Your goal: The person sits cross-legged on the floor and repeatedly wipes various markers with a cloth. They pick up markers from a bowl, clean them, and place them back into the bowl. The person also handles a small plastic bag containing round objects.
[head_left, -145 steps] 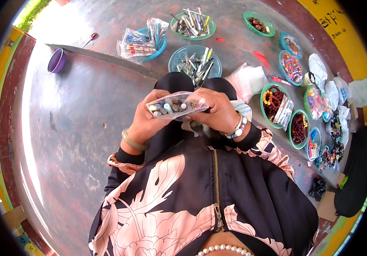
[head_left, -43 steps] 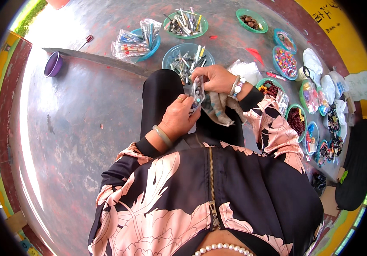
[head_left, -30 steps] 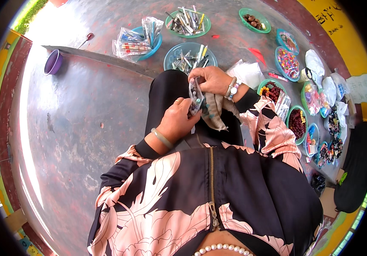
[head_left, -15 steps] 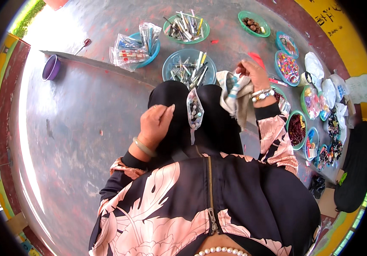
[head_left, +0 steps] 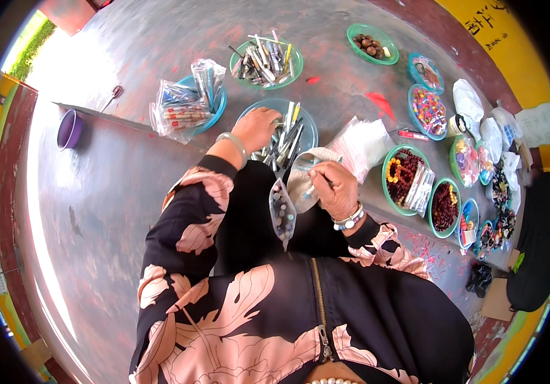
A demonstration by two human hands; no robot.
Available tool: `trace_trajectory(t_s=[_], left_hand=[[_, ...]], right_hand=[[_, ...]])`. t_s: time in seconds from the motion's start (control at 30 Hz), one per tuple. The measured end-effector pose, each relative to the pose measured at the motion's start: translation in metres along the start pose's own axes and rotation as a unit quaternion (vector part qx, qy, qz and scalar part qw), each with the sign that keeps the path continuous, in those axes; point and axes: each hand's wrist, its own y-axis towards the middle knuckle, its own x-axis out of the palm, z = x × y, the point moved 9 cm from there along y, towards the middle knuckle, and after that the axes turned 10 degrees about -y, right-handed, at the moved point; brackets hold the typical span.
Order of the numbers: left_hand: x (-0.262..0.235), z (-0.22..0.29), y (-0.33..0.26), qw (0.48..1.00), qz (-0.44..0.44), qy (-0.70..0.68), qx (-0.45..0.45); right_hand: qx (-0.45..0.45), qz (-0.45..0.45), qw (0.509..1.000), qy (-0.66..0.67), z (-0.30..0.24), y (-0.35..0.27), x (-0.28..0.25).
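Note:
My left hand [head_left: 255,132] is over the left rim of a clear blue basin [head_left: 311,117] holding pens [head_left: 287,141]. Its fingertips point down at the pens, and whatever they grip is hidden. In my right hand [head_left: 334,185] I hold a pale checked cloth [head_left: 302,185] between thumb and fingers, low over my right thigh. A clear pouch packed with pens [head_left: 284,213], ends up, stands between my thighs, close beside the cloth. Beyond the right hand lies a stack of clear plastic bags [head_left: 364,146].
A green basin of pens [head_left: 299,63] and a blue basin with bagged pens [head_left: 220,110] are farther off. Basins of dark red beads [head_left: 401,173] and colourful small goods [head_left: 427,109] line my right. A purple bowl [head_left: 69,130] stands far left.
My left hand has gone from above my left thigh forward to the pen basin. My right hand has come down and inward with the cloth, revealing the plastic bags behind it.

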Motion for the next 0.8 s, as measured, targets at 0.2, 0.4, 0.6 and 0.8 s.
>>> trace_trajectory(t_s=[0.2,0.4,0.6,0.8], left_hand=[[0.061,-0.024,0.052,0.97,-0.171,0.175,0.012],[0.096,-0.05,0.077,0.955,-0.192,0.225,0.004],[0.085,-0.046,0.082,0.946,-0.132,0.28,0.09],[0.041,-0.019,0.064,0.92,-0.071,0.322,0.214]], right_hand=[[-0.006,0.004,0.999,0.033,-0.001,0.008,0.001],[-0.003,-0.005,0.998,0.058,0.007,0.011,0.002],[-0.002,0.0,0.998,0.069,0.009,0.012,0.002],[0.009,-0.005,0.998,0.066,0.012,0.008,0.003]])
